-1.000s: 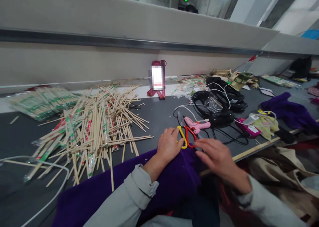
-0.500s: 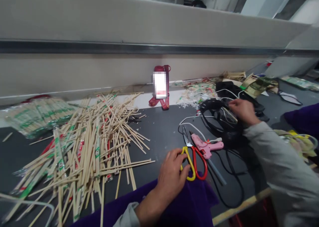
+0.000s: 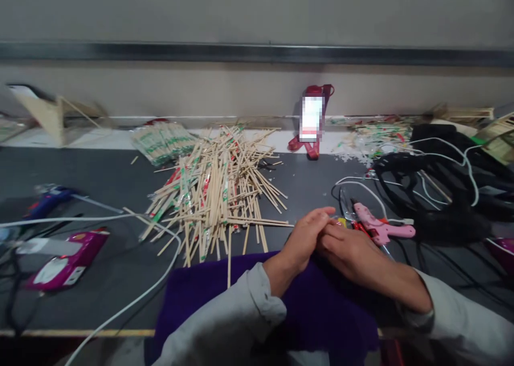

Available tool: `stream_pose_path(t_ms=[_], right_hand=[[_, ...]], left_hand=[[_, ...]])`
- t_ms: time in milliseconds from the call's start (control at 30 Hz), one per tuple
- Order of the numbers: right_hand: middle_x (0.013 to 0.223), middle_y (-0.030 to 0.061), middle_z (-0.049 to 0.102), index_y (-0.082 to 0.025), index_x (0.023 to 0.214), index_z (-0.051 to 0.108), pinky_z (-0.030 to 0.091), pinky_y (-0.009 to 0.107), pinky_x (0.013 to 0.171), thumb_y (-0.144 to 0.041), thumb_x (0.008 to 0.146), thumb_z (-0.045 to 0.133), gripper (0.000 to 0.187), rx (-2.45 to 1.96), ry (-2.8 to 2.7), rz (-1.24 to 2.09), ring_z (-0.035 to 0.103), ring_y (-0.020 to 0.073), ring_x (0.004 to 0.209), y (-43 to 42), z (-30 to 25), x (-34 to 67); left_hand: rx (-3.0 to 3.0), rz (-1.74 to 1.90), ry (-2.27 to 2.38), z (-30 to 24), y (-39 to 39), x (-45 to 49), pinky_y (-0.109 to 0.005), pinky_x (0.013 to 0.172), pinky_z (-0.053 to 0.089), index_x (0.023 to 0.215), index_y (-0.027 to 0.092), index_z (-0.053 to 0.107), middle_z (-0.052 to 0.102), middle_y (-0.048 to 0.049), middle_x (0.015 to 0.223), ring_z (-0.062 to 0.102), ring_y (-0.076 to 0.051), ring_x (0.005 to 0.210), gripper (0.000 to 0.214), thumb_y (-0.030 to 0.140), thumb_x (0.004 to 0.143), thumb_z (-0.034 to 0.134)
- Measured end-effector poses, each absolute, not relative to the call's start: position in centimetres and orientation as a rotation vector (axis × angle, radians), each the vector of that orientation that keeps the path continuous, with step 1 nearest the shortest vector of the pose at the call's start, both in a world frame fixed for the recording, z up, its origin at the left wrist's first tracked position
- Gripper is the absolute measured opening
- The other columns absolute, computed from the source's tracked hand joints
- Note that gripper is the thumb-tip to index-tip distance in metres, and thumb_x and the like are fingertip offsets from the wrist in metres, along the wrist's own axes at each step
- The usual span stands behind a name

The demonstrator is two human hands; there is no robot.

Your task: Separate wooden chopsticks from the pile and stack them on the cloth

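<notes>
My left hand and my right hand meet above the purple cloth at the table's front. The left hand's fingers are pressed together, their tips by the right knuckles. My right hand's fingers curl toward the left palm; anything between the hands is hidden. Just behind them lie the scissors, mostly covered, with bits of yellow and red handle showing. A pink glue gun rests to their right. Left of the hands spreads a large heap of wooden chopsticks, some in wrappers.
A magenta tool and a blue glue gun lie at left, with a white cable crossing the table. Wrapped chopsticks lie behind the heap. A phone leans on the wall. Black straps and cables occupy the right.
The view has swung left. My right hand has left the black straps and come against my left hand. My left hand has moved off the yellow scissor handle.
</notes>
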State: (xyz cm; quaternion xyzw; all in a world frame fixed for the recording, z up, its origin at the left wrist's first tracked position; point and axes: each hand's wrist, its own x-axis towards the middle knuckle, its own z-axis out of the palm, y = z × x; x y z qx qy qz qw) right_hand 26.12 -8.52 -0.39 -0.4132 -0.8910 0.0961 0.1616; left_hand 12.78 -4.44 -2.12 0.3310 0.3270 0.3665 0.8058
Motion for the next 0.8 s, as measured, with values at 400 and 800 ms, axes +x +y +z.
stream_pose_path(t_ms=[400,800], right_hand=[[0.083,0.0024,0.067,-0.022,0.089,0.065,0.046,0.026,0.066,-0.033,0.092,0.050,0.019,-1.466,-2.345,0.461,0.063,0.0144,0.073,-2.8,2.3,26.7],[0.084,0.0130,0.070,-0.014,0.092,0.072,0.044,0.034,0.066,-0.028,0.083,0.053,0.026,-1.553,-2.595,0.022,0.063,0.0225,0.075,16.6,11.7,7.3]], left_hand=[[0.977,0.758,0.921,-1.5,-2.7,8.9,-0.018,0.046,0.027,0.098,0.014,0.063,0.045,0.0063,0.056,0.032,-0.004,0.042,0.029,0.036,0.089,0.048],[1.884,0.659,1.029,-3.8,-1.0,8.6,-0.030,0.077,0.050,0.094,0.019,0.070,0.071,-0.0074,0.094,0.064,-0.020,0.089,0.023,0.036,0.087,0.056]])
